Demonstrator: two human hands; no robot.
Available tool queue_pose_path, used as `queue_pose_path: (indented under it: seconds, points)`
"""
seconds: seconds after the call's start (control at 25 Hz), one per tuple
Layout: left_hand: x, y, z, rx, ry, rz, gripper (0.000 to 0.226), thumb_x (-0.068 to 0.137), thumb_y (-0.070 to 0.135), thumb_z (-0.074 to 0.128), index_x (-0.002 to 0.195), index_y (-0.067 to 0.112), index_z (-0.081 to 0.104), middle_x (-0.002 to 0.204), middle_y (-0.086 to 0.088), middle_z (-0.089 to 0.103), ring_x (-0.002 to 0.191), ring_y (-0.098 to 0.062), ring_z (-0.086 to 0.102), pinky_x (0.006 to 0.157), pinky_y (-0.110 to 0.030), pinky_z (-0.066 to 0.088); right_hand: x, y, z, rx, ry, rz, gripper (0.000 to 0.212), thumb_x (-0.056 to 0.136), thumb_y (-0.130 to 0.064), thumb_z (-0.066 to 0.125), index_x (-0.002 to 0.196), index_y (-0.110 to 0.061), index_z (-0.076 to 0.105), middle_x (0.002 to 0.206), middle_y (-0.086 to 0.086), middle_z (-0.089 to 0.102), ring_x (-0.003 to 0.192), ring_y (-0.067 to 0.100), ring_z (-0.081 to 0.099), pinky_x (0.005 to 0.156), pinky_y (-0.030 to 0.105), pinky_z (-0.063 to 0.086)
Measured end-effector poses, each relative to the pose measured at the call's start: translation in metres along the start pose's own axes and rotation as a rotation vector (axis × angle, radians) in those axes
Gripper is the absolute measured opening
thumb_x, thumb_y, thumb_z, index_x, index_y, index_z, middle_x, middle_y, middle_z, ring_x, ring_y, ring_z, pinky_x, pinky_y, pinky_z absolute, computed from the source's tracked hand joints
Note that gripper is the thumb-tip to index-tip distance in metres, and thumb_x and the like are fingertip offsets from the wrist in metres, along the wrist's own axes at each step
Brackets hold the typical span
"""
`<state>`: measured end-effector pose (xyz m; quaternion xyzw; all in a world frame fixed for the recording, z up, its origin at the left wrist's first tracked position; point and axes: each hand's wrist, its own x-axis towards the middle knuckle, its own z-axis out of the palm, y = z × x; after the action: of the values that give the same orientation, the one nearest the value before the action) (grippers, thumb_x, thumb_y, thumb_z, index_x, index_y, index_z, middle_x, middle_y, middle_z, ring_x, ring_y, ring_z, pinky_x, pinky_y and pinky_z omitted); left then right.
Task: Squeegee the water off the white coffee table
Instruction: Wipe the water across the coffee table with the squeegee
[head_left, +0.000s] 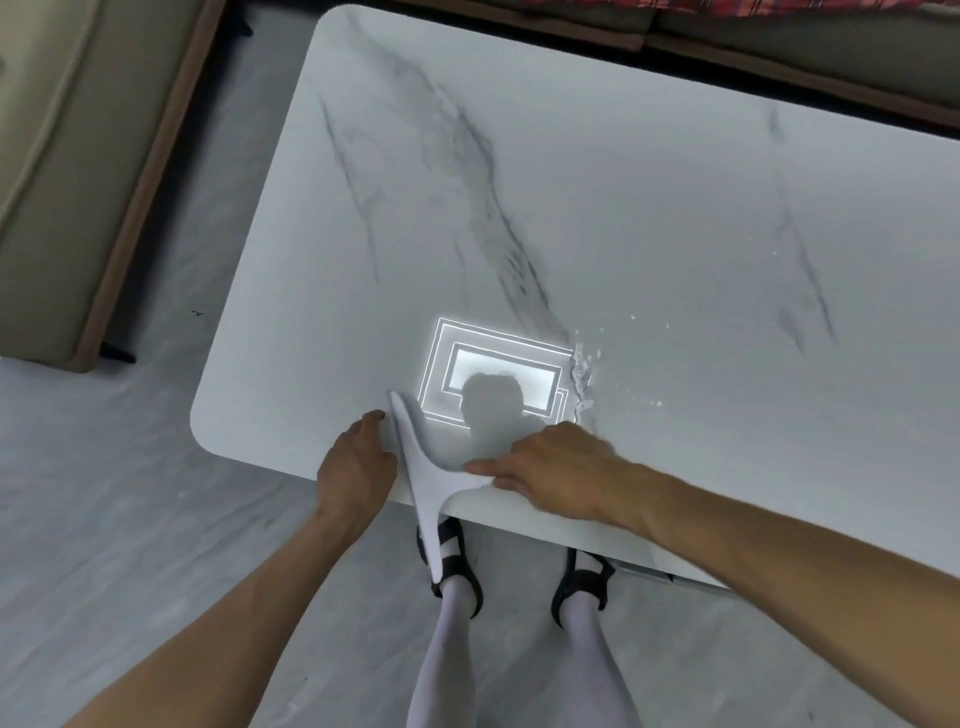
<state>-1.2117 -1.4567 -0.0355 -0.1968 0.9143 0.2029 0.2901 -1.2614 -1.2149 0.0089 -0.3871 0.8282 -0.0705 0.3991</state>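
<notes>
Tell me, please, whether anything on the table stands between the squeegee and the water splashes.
Nothing visible does. The squeegee, held by the right hand at the near edge of the coffee table, has only bare tabletop and a bright light reflection between it and the water to its right.

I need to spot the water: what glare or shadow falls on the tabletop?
Head view: a bright rectangular light reflection glares on the white coffee table, the person's head silhouette cutting into it; water glints at its right edge.
</notes>
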Motion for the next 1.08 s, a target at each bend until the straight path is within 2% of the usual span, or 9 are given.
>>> queue_pose_path:
  seconds: [0.08,0.2,0.28,0.4,0.48,0.6,0.76,0.88,1.08]
  points:
    - [-0.001,-0.01,0.003,0.004,-0.014,0.007,0.054,0.087,0.003,0.047,0.14,0.01,0.039,0.14,-0.007,0.049,0.122,-0.028,0.051,0.094,-0.038,0.045,0.011,-0.011,0.016,-0.003,-0.012,-0.019,0.04,0.105,-0.042,0.033,0.143,-0.053,0.035,0.107,0.004,0.067,0.095,0.03,0.062,0.074,0.035,0.044]
    - [-0.002,-0.014,0.016,0.064,-0.03,0.077,0.057,0.083,0.001,0.048,0.139,0.005,0.037,0.145,-0.009,0.04,0.124,-0.031,0.048,0.097,-0.039,0.045,-0.015,0.009,0.013,0.002,0.054,0.044,0.04,0.104,-0.042,0.031,0.142,-0.056,0.033,0.117,-0.002,0.066,0.103,0.026,0.061,0.069,0.032,0.037]
    - [-0.004,-0.004,0.025,0.101,-0.051,0.133,0.061,0.082,0.0,0.049,0.141,0.001,0.033,0.146,-0.013,0.035,0.131,-0.032,0.04,0.107,-0.037,0.037,-0.047,0.034,0.0,0.006,0.04,0.164,0.042,0.104,-0.044,0.029,0.141,-0.063,0.026,0.126,-0.009,0.063,0.107,0.023,0.061,0.068,0.03,0.035]
    - [-0.011,0.022,0.032,0.119,-0.13,0.152,0.068,0.086,0.005,0.048,0.148,0.001,0.021,0.157,-0.015,0.019,0.145,-0.028,0.021,0.118,-0.035,0.023,-0.095,0.065,-0.019,-0.075,-0.025,0.348,0.042,0.105,-0.045,0.024,0.142,-0.066,0.021,0.119,-0.012,0.064,0.105,0.021,0.063,0.061,0.026,0.031]
    - [-0.013,0.035,0.039,0.147,-0.124,0.18,0.066,0.084,0.006,0.047,0.146,-0.001,0.024,0.153,-0.017,0.026,0.141,-0.029,0.027,0.116,-0.036,0.027,-0.116,0.075,-0.025,-0.14,-0.028,0.415,0.041,0.104,-0.048,0.021,0.141,-0.066,0.022,0.109,-0.011,0.066,0.098,0.021,0.064,0.058,0.026,0.032]
    - [-0.019,0.054,0.057,0.175,-0.04,0.185,0.055,0.081,0.005,0.048,0.135,-0.004,0.038,0.133,-0.018,0.048,0.122,-0.033,0.047,0.104,-0.037,0.04,-0.127,0.074,-0.017,-0.084,0.011,0.366,0.038,0.101,-0.055,0.024,0.136,-0.07,0.023,0.109,-0.012,0.066,0.097,0.024,0.064,0.067,0.032,0.047]
    - [-0.031,0.077,0.089,0.154,0.026,0.134,0.053,0.079,-0.001,0.042,0.131,-0.007,0.04,0.121,-0.023,0.053,0.112,-0.038,0.052,0.096,-0.041,0.046,-0.094,0.056,0.024,0.037,-0.046,0.154,0.039,0.1,-0.056,0.033,0.137,-0.065,0.03,0.122,-0.007,0.064,0.1,0.028,0.061,0.07,0.035,0.045]
    - [-0.036,0.096,0.109,0.176,0.013,0.009,0.051,0.084,-0.003,0.031,0.133,-0.013,0.035,0.133,-0.036,0.041,0.125,-0.047,0.041,0.107,-0.045,0.038,-0.082,0.076,0.052,-0.1,-0.034,-0.016,0.039,0.104,-0.046,0.031,0.142,-0.052,0.038,0.111,-0.003,0.069,0.095,0.025,0.064,0.063,0.031,0.033]
    - [-0.032,0.126,0.144,0.456,-0.097,-0.126,0.061,0.084,0.002,0.003,0.138,-0.027,0.012,0.138,-0.054,0.018,0.132,-0.063,0.02,0.113,-0.06,0.018,-0.142,0.164,0.033,-0.188,0.079,0.094,0.038,0.104,-0.048,0.029,0.141,-0.055,0.036,0.117,-0.005,0.066,0.106,0.02,0.063,0.069,0.03,0.033]
